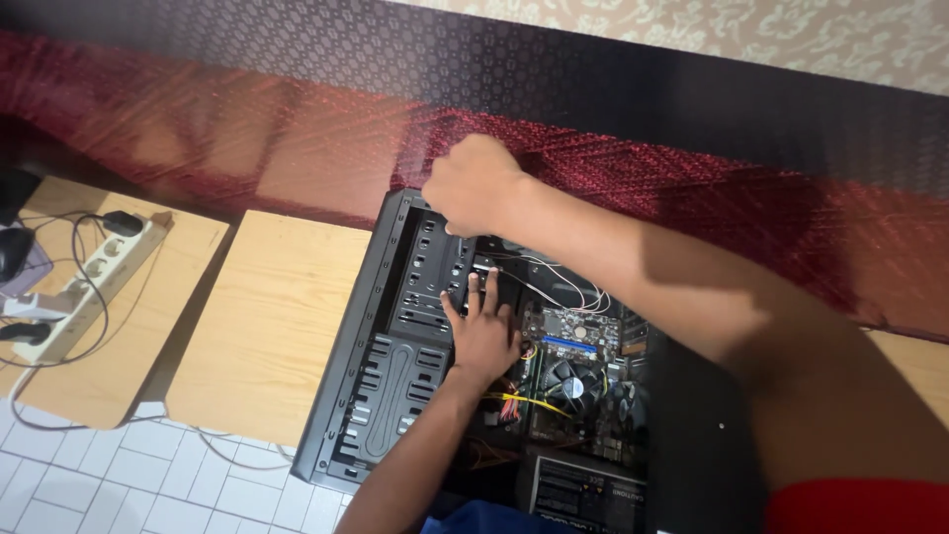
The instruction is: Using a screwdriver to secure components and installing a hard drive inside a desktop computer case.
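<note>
White floor tiles (89,485) fill the seven o'clock corner of the view, and above them two pale wooden boards (272,316) lie side by side in front of a dark red patterned cloth (692,178) that runs across from nine to three o'clock. At the centre sits an open black computer case (381,376) lying on its side, its perforated drive cage facing up and its green motherboard (568,366) with a round cooler fan (571,384) showing toward four o'clock. The left hand (482,331) comes up from six o'clock and rests flat inside the case, fingers spread moderately wide against the inner edge of the drive cage, holding nothing that can be seen. The right hand (473,186) reaches in from three o'clock and is curled into a closed fist at the case's top rim near twelve o'clock; it seems to grip something small there, though the knuckles hide it and I cannot tell what. Thin white wires (554,282) run between the two hands, and yellow wires (519,400) lie just below the left wrist. Out at nine o'clock a white power strip (94,282) with a black plug and cables lies on the farther board, well apart from both hands.
</note>
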